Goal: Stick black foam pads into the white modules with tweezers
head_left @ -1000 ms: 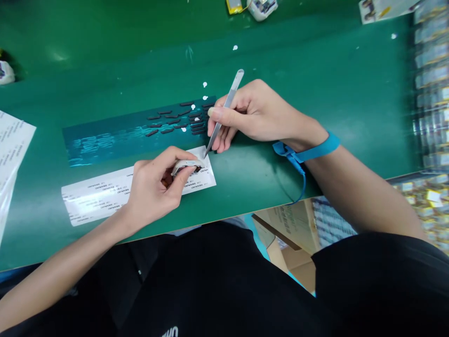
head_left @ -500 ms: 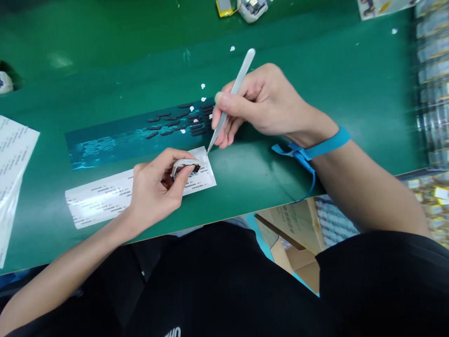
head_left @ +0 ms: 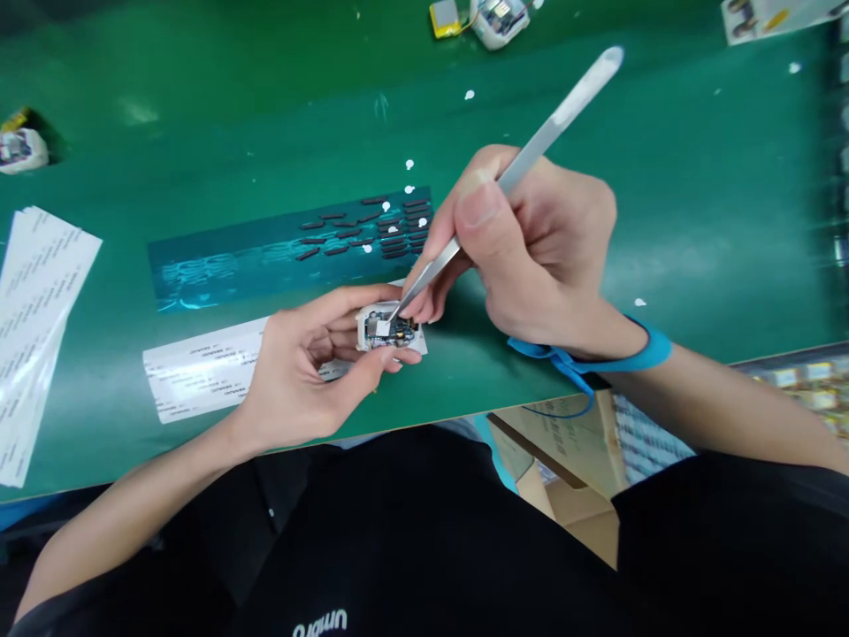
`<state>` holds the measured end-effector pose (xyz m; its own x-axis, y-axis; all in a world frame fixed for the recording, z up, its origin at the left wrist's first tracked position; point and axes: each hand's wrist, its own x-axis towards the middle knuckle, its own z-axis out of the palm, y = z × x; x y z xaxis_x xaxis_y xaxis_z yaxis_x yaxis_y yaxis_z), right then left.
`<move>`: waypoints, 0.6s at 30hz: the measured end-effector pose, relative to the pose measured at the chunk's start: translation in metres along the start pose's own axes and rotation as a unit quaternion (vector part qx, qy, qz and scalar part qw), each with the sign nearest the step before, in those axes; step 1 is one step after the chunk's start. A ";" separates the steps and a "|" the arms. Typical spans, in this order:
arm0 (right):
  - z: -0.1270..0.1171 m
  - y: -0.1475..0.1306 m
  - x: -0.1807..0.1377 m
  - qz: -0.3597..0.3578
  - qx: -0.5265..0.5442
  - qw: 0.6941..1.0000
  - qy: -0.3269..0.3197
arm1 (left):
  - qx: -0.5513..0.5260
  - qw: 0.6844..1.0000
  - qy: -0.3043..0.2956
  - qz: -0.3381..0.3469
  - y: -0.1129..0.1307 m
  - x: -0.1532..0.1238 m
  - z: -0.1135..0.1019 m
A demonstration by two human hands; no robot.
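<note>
My left hand pinches a small white device with an exposed circuit board between thumb and fingers, open side up, just above the green table. My right hand grips metal tweezers. Their tips touch a small white label on the board. The right wrist wears a blue strap with a cord. Under the left hand lies a white label sheet.
A teal backing strip with several small dark pads lies behind the hands. More white label sheets sit at the left. Small devices lie at the far edge and far left. Cardboard boxes stand below the table edge.
The left hand turned the device open side up and lifted it. The right hand brought the tweezers from the label sheet down onto the board, with a small white label at their tips.
</note>
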<state>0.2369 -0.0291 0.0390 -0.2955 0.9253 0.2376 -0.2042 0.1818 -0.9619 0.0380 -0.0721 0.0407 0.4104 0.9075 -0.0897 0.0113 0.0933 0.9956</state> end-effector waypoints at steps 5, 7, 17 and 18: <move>0.005 -0.001 -0.003 0.009 -0.006 1.000 0.023 | -0.049 0.999 0.012 0.020 -0.004 -0.001 0.003; 0.006 -0.001 -0.002 0.006 -0.010 0.999 0.032 | -0.052 0.998 0.012 0.024 -0.004 0.000 0.003; 0.005 -0.006 -0.003 0.068 -0.043 0.997 0.023 | -0.048 0.999 0.017 0.004 -0.002 -0.001 0.004; 0.005 -0.005 -0.003 0.068 -0.042 0.997 0.021 | -0.052 0.998 0.017 0.009 -0.002 -0.001 0.004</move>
<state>0.2345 -0.0344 0.0441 -0.2745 0.9563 0.1007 -0.0864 0.0798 -0.9931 0.0412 -0.0747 0.0384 0.3787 0.9226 -0.0736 -0.0910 0.1162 0.9890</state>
